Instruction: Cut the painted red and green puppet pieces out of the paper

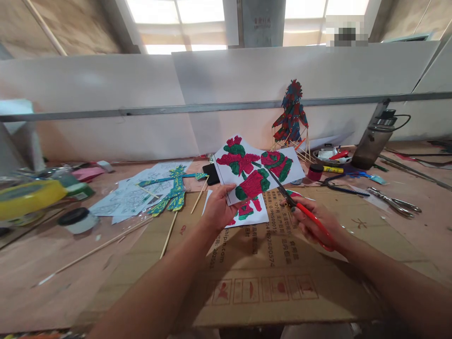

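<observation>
Head view, looking down at a cluttered wooden counter (436,214). The left hand (217,207) holds up a white paper sheet painted with red and green shapes (254,172) above a flattened brown cardboard box (268,268), its fingers pinching the sheet's lower edge. The right hand (312,225) has its fingers curled tight round the red-handled scissors (300,208), whose dark blades lie against the sheet's right half. To the left lies a flat blue-green paper puppet on thin wooden sticks (173,189). A multicoloured standing puppet (292,113) leans at the white back wall, with a dark water bottle (373,140) to its right.
</observation>
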### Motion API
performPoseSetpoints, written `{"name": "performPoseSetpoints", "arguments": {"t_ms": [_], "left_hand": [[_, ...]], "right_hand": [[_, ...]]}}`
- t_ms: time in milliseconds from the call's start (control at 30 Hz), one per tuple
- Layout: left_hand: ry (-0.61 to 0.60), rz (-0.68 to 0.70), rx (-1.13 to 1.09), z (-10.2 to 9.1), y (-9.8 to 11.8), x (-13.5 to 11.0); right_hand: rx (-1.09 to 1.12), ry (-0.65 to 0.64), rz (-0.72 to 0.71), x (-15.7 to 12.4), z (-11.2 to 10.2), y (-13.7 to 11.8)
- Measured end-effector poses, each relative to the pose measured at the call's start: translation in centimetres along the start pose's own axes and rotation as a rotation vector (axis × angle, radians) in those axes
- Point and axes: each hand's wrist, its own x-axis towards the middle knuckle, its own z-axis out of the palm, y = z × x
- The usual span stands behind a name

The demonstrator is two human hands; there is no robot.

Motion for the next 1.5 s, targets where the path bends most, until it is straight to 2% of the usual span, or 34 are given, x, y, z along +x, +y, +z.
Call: {"name": "performPoseSetpoints", "arguments": {"t_ms": [300, 567, 800, 1100, 1500], "left_hand": [[-0.008, -0.018, 0.113, 0.4, -0.1, -0.4], [-0.016, -0.002, 0.114, 0.2, 0.0, -0.4], [-0.027, -0.01, 0.177, 0.1, 0.1, -0.4], [-0.094, -0.016, 0.158, 0.6, -0.1, -0.7], [-0.118, -0.035, 0.184, 0.3, -0.2, -0.6]], "right_hand": [[-0.005, -0.023, -0.076, 0.1, -0.1, -0.1], [-0.024, -0.004, -0.044, 0.3, -0.3, 0.5], [-0.015, 0.044, 0.041, 0.2, 0.2, 0.1], [-0.047, 0.012, -0.06, 0.2, 0.0, 0.3], [-0.028, 0.036, -0.036, 0.5, 0.0, 1.4]]}}
